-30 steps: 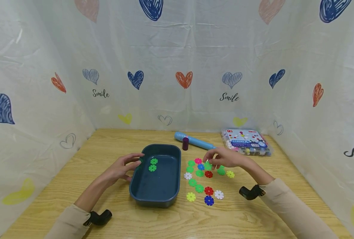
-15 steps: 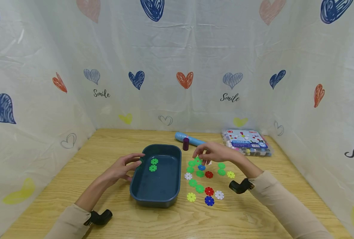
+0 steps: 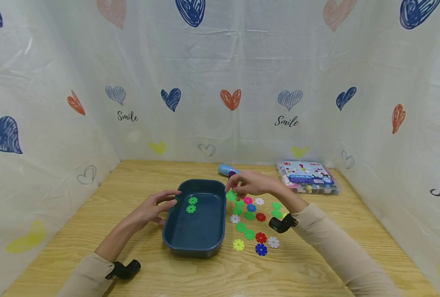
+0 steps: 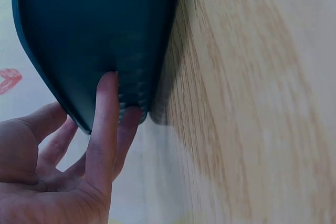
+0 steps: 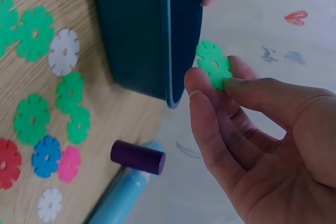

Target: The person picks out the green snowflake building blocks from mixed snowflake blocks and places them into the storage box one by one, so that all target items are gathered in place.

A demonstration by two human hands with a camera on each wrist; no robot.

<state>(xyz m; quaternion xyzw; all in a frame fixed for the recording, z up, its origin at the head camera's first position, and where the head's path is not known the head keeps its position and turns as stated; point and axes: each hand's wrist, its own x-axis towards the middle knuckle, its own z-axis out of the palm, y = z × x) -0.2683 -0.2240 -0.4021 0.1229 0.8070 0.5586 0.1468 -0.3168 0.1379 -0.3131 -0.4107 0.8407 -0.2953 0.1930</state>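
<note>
In the head view a dark blue tub (image 3: pixel 194 235) stands on the table. Two green flower-shaped discs (image 3: pixel 191 205) lie inside it. My left hand (image 3: pixel 151 209) rests against the tub's left side, thumb and index finger at the rim. In the left wrist view other fingers (image 4: pixel 107 103) lie spread and fairly straight on the outer wall. My right hand (image 3: pixel 251 184) is near the tub's far right rim, pinching a green disc (image 5: pixel 212 64) between thumb and fingers, just outside the rim. Several coloured discs lie right of the tub, such as a red one (image 3: pixel 260 238).
A light blue stick-like object (image 3: pixel 227 169) lies behind the tub, partly hidden by my right hand. Beside it stands a dark purple cylinder (image 5: pixel 137 157). At the back right is a clear plastic case (image 3: pixel 309 177) with a printed lid. A heart-patterned sheet hangs around the table.
My right hand has moved left with the green disc, from above the scattered discs to the tub's right rim. The left hand and the tub look the same.
</note>
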